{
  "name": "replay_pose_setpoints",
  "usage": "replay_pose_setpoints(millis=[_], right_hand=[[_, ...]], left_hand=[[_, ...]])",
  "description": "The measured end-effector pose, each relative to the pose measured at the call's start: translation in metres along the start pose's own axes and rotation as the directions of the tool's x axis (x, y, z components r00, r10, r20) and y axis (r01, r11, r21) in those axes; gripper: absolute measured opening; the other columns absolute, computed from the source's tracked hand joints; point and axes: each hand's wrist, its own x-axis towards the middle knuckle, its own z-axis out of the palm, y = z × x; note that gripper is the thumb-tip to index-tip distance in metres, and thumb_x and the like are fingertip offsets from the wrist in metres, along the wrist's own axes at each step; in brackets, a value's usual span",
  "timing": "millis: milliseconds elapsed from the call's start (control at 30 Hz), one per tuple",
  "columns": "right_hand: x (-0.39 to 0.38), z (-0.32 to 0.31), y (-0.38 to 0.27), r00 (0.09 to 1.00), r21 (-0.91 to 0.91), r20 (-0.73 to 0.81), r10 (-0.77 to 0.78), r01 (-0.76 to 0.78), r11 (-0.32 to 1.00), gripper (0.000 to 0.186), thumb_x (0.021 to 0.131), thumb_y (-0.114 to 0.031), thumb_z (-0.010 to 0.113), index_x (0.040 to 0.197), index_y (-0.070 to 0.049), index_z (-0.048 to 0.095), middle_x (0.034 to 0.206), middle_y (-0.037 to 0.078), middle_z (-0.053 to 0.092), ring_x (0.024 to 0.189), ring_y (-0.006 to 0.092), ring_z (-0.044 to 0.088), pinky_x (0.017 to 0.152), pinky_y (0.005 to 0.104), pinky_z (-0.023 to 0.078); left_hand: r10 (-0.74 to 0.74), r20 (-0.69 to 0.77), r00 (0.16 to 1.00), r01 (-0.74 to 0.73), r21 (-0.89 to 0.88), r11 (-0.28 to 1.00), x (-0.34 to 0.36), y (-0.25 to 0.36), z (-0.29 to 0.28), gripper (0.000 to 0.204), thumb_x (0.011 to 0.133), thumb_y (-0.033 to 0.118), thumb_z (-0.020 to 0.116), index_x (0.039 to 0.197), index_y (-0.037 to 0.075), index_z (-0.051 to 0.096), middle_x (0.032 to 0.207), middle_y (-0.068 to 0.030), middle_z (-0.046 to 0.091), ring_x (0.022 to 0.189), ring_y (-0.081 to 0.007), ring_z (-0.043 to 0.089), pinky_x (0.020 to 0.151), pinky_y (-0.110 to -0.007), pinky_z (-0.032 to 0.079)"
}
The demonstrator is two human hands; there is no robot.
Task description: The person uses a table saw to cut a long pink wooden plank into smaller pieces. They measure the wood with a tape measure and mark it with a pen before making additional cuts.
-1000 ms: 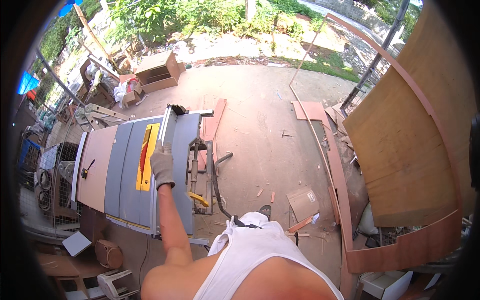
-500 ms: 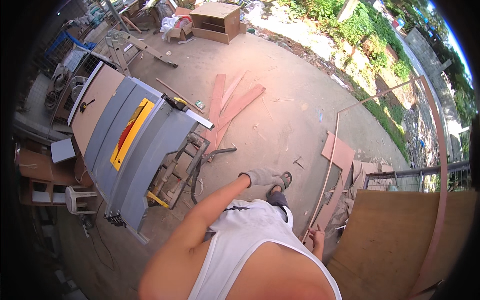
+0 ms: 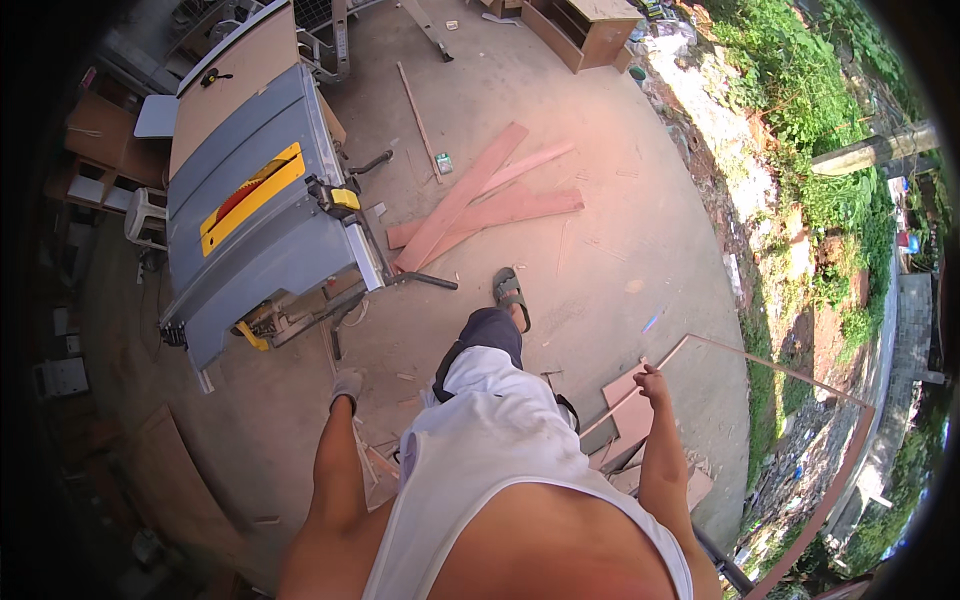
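Head view: person stands on a concrete yard floor (image 3: 600, 230), away from the table saw (image 3: 260, 220), which sits up-left with nothing on its grey top and no board at its yellow blade guard (image 3: 250, 185). Right hand (image 3: 655, 383) is bare and down at the person's side, fingers closed on the top corner of a thin reddish plywood sheet (image 3: 800, 420) that stands on edge at the right. The sheet's curved edge runs from that hand out to the right and down toward the lower rim of the picture. My read: sheet is grasped but not yet lifted or carried; it is well apart from the saw, so any cutting is not started. Left hand (image 3: 346, 387) wears a grey glove, hangs low beside the left leg, holds nothing as far as I can see; fingers look loosely curled, not gripping. Left arm is straight down, right arm slightly bent with elbow back. One foot in a dark sandal (image 3: 510, 297) is forward, toward the saw. Loose reddish boards (image 3: 470, 205) lie crossed on the floor just right of the saw. Smaller plywood offcuts (image 3: 635, 425) lie on the floor close to the right hand. A wooden cabinet (image 3: 585, 25) sits at the top edge, grass and rubble to the right.
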Motion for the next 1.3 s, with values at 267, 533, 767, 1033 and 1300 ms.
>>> replay_pose_setpoints(millis=[267, 533, 767, 1033, 1300], right_hand=[[0.114, -0.014, -0.299, 0.917, -0.173, 0.288, -0.276, 0.334, 0.927, 0.068, 0.08, -0.01, 0.064, 0.14, 0.003, 0.037, 0.105, 0.016, 0.068, 0.092, 0.0229, 0.065, 0.073, 0.0324, 0.053], [0.166, 0.052, -0.404, 0.74, -0.531, 0.652, -0.166, 0.602, 0.596, 0.061, 0.076, -0.014, 0.066, 0.132, 0.002, 0.047, 0.114, 0.018, 0.065, 0.105, 0.0293, 0.063, 0.091, 0.0358, 0.049], [0.348, 0.206, -0.425, 0.638, -0.637, 0.77, -0.015, 0.767, -0.079, 0.036, 0.075, -0.018, 0.062, 0.108, -0.002, 0.062, 0.106, 0.018, 0.063, 0.112, 0.0323, 0.056, 0.092, 0.0423, 0.049], [0.485, 0.525, -0.499, 0.173, -0.275, 0.957, -0.233, 0.795, -0.54, 0.059, 0.084, -0.013, 0.047, 0.14, 0.002, 0.036, 0.149, 0.018, 0.031, 0.142, 0.0323, 0.021, 0.114, 0.0468, 0.021], [0.563, 0.602, -0.525, 0.314, -0.302, 0.943, -0.107, 0.68, -0.668, 0.089, 0.062, -0.043, 0.082, 0.134, -0.01, 0.043, 0.126, 0.008, 0.053, 0.121, 0.0258, 0.047, 0.099, 0.0424, 0.035]], left_hand=[[-0.06, 0.585, 0.809, 0.019, 0.077, 0.997, -0.026, 0.152, 0.09, 0.038, 0.085, 0.036, 0.054, 0.101, 0.005, 0.069, 0.102, -0.0204, 0.067, 0.096, -0.0342, 0.065, 0.084, -0.044, 0.049], [-0.143, 0.283, 0.948, 0.18, -0.109, 0.978, 0.046, 0.329, 0.016, 0.064, 0.076, 0.042, 0.067, 0.122, 0.0, 0.054, 0.118, -0.0258, 0.059, 0.114, -0.0353, 0.056, 0.096, -0.041, 0.044], [-0.488, 0.314, 0.815, 0.573, -0.57, 0.589, 0.184, 0.399, 0.087, 0.078, 0.081, 0.036, 0.066, 0.137, -0.009, 0.035, 0.123, -0.029, 0.056, 0.114, -0.0366, 0.056, 0.095, -0.038, 0.045], [-0.198, 0.497, 0.845, 0.535, -0.8, 0.271, 0.347, 0.411, 0.276, 0.059, 0.088, 0.036, 0.064, 0.134, 0.004, 0.046, 0.094, -0.0078, 0.063, 0.079, -0.0132, 0.058, 0.067, -0.026, 0.045], [-0.161, 0.734, 0.66, 0.691, -0.676, -0.255, 0.442, 0.472, 0.322, 0.083, 0.086, 0.044, 0.064, 0.145, 0.003, 0.024, 0.148, -0.0186, 0.029, 0.134, -0.0337, 0.031, 0.107, -0.043, 0.03]])
